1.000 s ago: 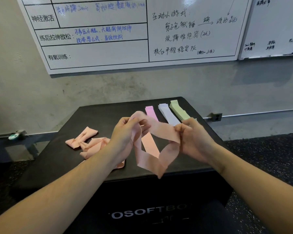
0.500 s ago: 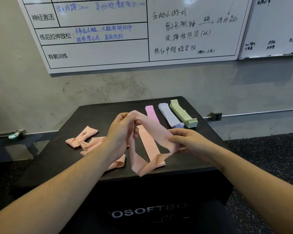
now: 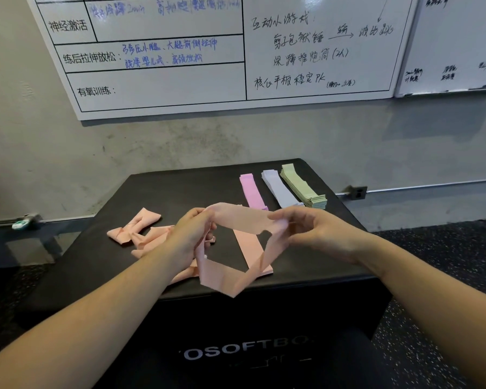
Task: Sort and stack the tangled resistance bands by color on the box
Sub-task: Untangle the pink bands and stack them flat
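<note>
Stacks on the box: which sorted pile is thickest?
The green stack, farthest right beside the lavender stack; its layered edge shows many bands.

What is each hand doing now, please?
Left hand: closed, fingers gripping the peach band.
Right hand: closed, fingers pinching the same peach band at its other end.

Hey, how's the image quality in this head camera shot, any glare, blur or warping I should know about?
Head view: wide-angle warping bends the whiteboard edges; a faint glare patch sits near its top, right of centre; the peach band between the left hand and right hand is slightly soft; the stacks on the box look sharper, and the whiteboard casts a soft shadow below.
</note>
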Demonstrator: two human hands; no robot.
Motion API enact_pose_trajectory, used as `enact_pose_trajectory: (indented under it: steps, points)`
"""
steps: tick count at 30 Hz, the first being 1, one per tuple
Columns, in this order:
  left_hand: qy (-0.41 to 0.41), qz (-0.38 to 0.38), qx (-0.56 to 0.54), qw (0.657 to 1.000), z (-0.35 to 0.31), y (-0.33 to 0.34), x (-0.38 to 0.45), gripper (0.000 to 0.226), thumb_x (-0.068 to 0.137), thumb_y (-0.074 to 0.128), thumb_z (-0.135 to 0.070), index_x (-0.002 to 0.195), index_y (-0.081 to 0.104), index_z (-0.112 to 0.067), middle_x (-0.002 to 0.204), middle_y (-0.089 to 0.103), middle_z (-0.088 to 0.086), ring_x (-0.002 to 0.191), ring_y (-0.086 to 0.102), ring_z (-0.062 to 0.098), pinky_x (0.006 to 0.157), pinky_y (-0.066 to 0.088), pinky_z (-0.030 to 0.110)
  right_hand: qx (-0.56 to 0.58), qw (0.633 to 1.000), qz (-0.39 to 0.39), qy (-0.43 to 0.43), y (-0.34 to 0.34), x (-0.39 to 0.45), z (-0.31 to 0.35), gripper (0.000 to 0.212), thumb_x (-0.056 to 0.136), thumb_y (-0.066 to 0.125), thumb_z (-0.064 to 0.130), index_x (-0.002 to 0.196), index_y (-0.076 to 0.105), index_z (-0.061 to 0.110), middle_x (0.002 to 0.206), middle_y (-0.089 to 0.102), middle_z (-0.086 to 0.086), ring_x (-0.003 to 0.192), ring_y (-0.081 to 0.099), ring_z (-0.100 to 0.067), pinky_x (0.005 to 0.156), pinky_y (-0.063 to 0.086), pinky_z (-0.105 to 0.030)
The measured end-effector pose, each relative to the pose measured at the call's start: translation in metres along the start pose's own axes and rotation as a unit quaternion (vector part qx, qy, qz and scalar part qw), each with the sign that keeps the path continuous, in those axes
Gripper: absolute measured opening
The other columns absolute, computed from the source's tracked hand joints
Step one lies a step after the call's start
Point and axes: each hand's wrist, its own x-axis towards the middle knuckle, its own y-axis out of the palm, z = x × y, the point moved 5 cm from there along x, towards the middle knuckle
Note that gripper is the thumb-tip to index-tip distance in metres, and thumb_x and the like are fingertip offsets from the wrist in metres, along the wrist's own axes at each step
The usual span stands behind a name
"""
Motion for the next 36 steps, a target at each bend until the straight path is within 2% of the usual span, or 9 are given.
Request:
enact_pose_trajectory:
  steps: [5,9,14,19,21,24,26,29,36]
  points:
    - [-0.023,0.024,0.061,0.998,0.011,0.004,0.004,0.017,0.095,0.060,-0.037,0.102,0.064,-0.022,0.106,0.067,0.007,0.099,0.065,0.024,0.068,0.051,0.035,-0.061,0.991,-0.108,-0.040,-0.002,0.005,0.013,0.024,0.094,0.066,0.001,0.100,0.079,0.020,0.096,0.078,0.005,0.089,0.069,-0.001,0.076,0.052,-0.014]
    - [-0.022,0.040,0.102,0.994,0.019,0.007,0.007,0.017,0.096,0.061,-0.036,0.102,0.068,-0.021,0.106,0.070,0.008,0.096,0.068,0.023,0.080,0.055,0.039,-0.033,0.989,-0.129,-0.059,-0.001,0.006,0.027,0.014,0.098,0.064,0.011,0.103,0.077,0.010,0.096,0.073,0.000,0.074,0.067,-0.001,0.067,0.053,-0.015]
    - [-0.014,0.077,0.119,0.990,0.024,0.012,0.009,0.011,0.099,0.059,-0.029,0.106,0.067,-0.024,0.106,0.069,0.002,0.095,0.062,0.020,0.089,0.056,0.043,-0.148,0.974,-0.152,-0.077,-0.006,0.015,0.036,0.019,0.101,0.059,0.026,0.100,0.078,0.027,0.118,0.062,0.017,0.107,0.058,0.007,0.095,0.046,-0.018]
    - [0.078,0.067,0.084,0.991,0.001,0.024,-0.002,0.010,0.100,0.060,-0.032,0.104,0.066,-0.027,0.112,0.073,-0.005,0.111,0.067,0.017,0.085,0.052,0.036,-0.078,0.985,-0.133,-0.075,-0.004,0.021,0.044,0.020,0.104,0.055,0.017,0.106,0.074,0.022,0.092,0.076,0.014,0.090,0.068,0.001,0.085,0.053,-0.016]
    - [0.132,0.073,0.055,0.987,-0.015,0.031,-0.015,0.019,0.103,0.055,-0.037,0.108,0.068,-0.023,0.111,0.074,-0.008,0.113,0.066,0.014,0.092,0.051,0.038,-0.095,0.981,-0.146,-0.081,-0.006,0.025,0.043,0.020,0.102,0.058,0.017,0.111,0.074,0.026,0.098,0.074,0.015,0.092,0.066,0.003,0.084,0.053,-0.016]
    - [0.160,0.156,0.005,0.975,-0.031,0.047,-0.036,0.038,0.099,0.056,-0.049,0.118,0.068,-0.018,0.113,0.075,-0.005,0.112,0.068,0.012,0.098,0.051,0.037,-0.072,0.983,-0.150,-0.079,-0.005,0.029,0.040,0.014,0.101,0.061,0.020,0.112,0.067,0.026,0.104,0.073,0.007,0.096,0.067,-0.004,0.083,0.053,-0.021]
    - [0.173,0.189,0.052,0.965,-0.033,0.057,-0.044,0.039,0.090,0.062,-0.054,0.117,0.067,-0.026,0.113,0.074,-0.009,0.111,0.067,0.010,0.098,0.053,0.037,-0.044,0.984,-0.156,-0.079,-0.006,0.030,0.039,0.009,0.100,0.062,0.019,0.109,0.064,0.020,0.102,0.074,-0.002,0.092,0.068,-0.011,0.081,0.054,-0.028]
    - [0.174,0.210,0.100,0.957,-0.030,0.071,-0.049,0.019,0.099,0.063,-0.033,0.114,0.070,-0.023,0.109,0.076,-0.003,0.107,0.070,0.016,0.094,0.058,0.041,-0.016,0.983,-0.163,-0.086,-0.008,0.032,0.039,0.005,0.099,0.064,0.018,0.101,0.066,0.022,0.095,0.072,-0.003,0.089,0.066,-0.016,0.079,0.054,-0.034]
    - [0.143,0.144,-0.016,0.979,-0.028,0.073,-0.046,0.020,0.105,0.054,-0.024,0.115,0.071,-0.019,0.102,0.077,0.002,0.091,0.072,0.016,0.069,0.058,0.031,0.028,0.975,-0.208,-0.070,-0.013,0.027,0.020,0.028,0.092,0.074,0.024,0.114,0.057,0.028,0.097,0.065,0.001,0.088,0.063,-0.015,0.076,0.052,-0.031]
